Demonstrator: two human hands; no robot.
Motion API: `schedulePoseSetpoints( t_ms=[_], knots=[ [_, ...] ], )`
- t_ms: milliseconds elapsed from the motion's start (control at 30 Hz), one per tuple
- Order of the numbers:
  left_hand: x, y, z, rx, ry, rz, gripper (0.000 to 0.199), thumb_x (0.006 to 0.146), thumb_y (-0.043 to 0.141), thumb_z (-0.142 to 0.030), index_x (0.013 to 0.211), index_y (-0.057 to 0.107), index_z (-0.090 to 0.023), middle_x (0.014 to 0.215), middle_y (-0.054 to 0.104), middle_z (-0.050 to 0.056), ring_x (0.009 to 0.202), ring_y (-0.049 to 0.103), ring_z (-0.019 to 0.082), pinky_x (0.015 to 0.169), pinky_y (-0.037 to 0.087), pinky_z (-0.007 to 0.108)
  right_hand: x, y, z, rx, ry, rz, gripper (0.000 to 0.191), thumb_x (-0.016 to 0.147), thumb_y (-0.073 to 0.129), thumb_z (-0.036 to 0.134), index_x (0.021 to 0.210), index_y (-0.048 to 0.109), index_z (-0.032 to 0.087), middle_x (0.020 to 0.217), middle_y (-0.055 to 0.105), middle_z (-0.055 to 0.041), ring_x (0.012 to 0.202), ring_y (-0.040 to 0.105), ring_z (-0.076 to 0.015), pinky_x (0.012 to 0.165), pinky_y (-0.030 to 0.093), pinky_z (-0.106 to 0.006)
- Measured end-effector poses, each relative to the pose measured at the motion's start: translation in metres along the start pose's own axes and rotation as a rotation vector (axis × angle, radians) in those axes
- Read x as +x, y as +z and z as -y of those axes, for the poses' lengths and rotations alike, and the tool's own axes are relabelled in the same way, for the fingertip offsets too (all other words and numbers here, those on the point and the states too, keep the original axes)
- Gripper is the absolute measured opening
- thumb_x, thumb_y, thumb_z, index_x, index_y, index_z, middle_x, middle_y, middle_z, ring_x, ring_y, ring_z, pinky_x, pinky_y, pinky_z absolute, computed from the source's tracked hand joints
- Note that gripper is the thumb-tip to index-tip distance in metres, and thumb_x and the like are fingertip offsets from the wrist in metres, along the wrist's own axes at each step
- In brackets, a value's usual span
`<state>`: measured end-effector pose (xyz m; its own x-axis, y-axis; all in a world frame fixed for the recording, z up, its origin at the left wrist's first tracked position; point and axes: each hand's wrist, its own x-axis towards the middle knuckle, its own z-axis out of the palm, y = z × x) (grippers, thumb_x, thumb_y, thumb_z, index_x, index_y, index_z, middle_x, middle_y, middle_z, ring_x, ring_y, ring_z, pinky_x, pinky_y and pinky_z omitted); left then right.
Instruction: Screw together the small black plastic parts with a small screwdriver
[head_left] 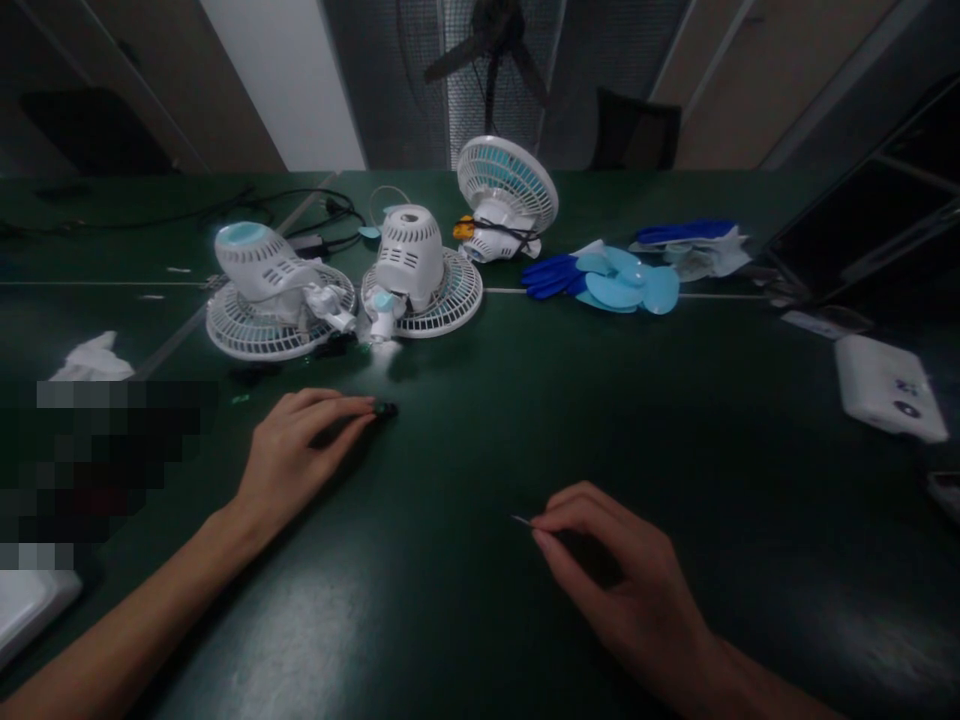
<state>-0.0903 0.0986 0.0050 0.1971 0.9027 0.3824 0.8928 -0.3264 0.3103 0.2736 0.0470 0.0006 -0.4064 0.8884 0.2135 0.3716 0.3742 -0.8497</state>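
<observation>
My left hand [300, 445] rests low over the green table, thumb and fingers pinched on a small dark part [385, 409] with a bit of green on it. Its exact kind is too small to make out. Nearer to me on the right, my right hand [611, 570] pinches a thin, pointed metal piece [522, 521] whose tip sticks out to the left; the rest is hidden by the fingers. Beyond my left hand, two white fans lie grille down: a left fan [274, 290] and a middle fan [412, 265]. A third fan [506, 190] leans farther back, its cord bundled.
Light blue fan blades [626, 280] lie on blue-and-white gloves [551, 277], with another glove pair [686, 235] behind. A white box [889, 388] is at the right. Black cables [330, 210] run along the back left, and crumpled white material [94, 358] lies at the left.
</observation>
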Motion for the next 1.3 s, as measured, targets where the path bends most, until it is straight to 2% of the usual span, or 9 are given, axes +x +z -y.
schedulePoseSetpoints(
  t_ms=[133,333,467,533,600,733,833,933,1300],
  knots=[
    [0.002,-0.001,-0.003,-0.04,0.021,0.021,0.024,0.1,0.065,-0.044,0.111,0.074,-0.025,0.116,0.077,0.005,0.109,0.068,0.026,0.097,0.054,0.044,0.0,0.0,-0.001,0.011,0.003,0.011,0.011,0.1,0.06,0.015,0.103,0.068,0.022,0.096,0.068,-0.0023,0.078,0.068,-0.0138,0.063,0.053,-0.026],
    [0.001,0.004,-0.001,-0.105,0.011,0.132,0.028,0.099,0.066,-0.045,0.117,0.072,-0.023,0.115,0.075,0.007,0.104,0.068,0.025,0.092,0.056,0.041,0.003,0.0,0.0,0.006,-0.012,0.007,0.012,0.099,0.06,0.014,0.101,0.068,0.023,0.094,0.068,-0.0014,0.076,0.068,-0.013,0.062,0.052,-0.025],
    [-0.008,0.009,-0.024,-0.151,0.257,0.231,0.021,0.103,0.063,-0.029,0.122,0.07,-0.024,0.118,0.076,0.006,0.108,0.07,0.022,0.092,0.054,0.038,0.002,0.002,-0.001,-0.024,-0.034,0.025,0.012,0.099,0.059,0.013,0.102,0.067,0.022,0.095,0.068,-0.002,0.077,0.068,-0.0126,0.063,0.052,-0.025],
    [-0.014,0.011,-0.045,-0.151,0.421,0.235,0.023,0.104,0.06,-0.021,0.125,0.068,-0.024,0.119,0.077,0.006,0.107,0.071,0.022,0.088,0.053,0.037,0.0,0.004,-0.003,-0.065,-0.065,0.042,0.013,0.099,0.058,0.012,0.103,0.066,0.022,0.095,0.068,-0.0022,0.076,0.068,-0.0123,0.063,0.051,-0.025],
    [-0.019,0.014,-0.065,-0.176,0.512,0.222,0.024,0.105,0.058,-0.016,0.126,0.067,-0.022,0.121,0.077,0.007,0.107,0.071,0.023,0.085,0.053,0.037,-0.003,0.006,-0.004,-0.109,-0.099,0.066,0.016,0.099,0.057,0.011,0.106,0.066,0.023,0.096,0.068,-0.0021,0.075,0.069,-0.0122,0.063,0.051,-0.025],
    [-0.025,0.02,-0.088,-0.355,0.442,0.28,0.019,0.106,0.058,-0.019,0.124,0.064,-0.02,0.114,0.077,0.006,0.104,0.07,0.021,0.09,0.054,0.037,-0.007,0.008,-0.006,-0.186,-0.131,0.129,0.019,0.098,0.057,0.01,0.109,0.065,0.024,0.098,0.068,-0.0016,0.076,0.068,-0.0122,0.064,0.05,-0.025],
    [-0.027,0.023,-0.09,-0.474,0.333,0.365,0.022,0.105,0.06,-0.024,0.127,0.062,-0.023,0.111,0.074,0.006,0.102,0.068,0.019,0.089,0.056,0.034,-0.007,0.008,-0.005,-0.224,-0.153,0.141,0.018,0.099,0.057,0.011,0.108,0.065,0.024,0.098,0.068,-0.0015,0.074,0.066,-0.0116,0.062,0.048,-0.025],
    [-0.028,0.025,-0.089,-0.502,0.281,0.385,0.027,0.105,0.061,-0.028,0.131,0.061,-0.024,0.111,0.071,0.007,0.1,0.068,0.019,0.084,0.057,0.032,-0.007,0.008,-0.004,-0.248,-0.168,0.153,0.019,0.099,0.056,0.011,0.109,0.064,0.024,0.1,0.068,-0.0018,0.073,0.066,-0.0115,0.063,0.048,-0.025],
    [-0.028,0.025,-0.1,-0.496,0.344,0.442,0.026,0.104,0.059,-0.022,0.13,0.059,-0.022,0.111,0.072,0.006,0.103,0.064,0.021,0.087,0.054,0.036,-0.009,0.011,0.002,-0.256,-0.243,0.242,0.02,0.101,0.055,0.013,0.114,0.064,0.025,0.103,0.072,-0.0013,0.08,0.07,-0.0132,0.065,0.047,-0.028]
  ],
)
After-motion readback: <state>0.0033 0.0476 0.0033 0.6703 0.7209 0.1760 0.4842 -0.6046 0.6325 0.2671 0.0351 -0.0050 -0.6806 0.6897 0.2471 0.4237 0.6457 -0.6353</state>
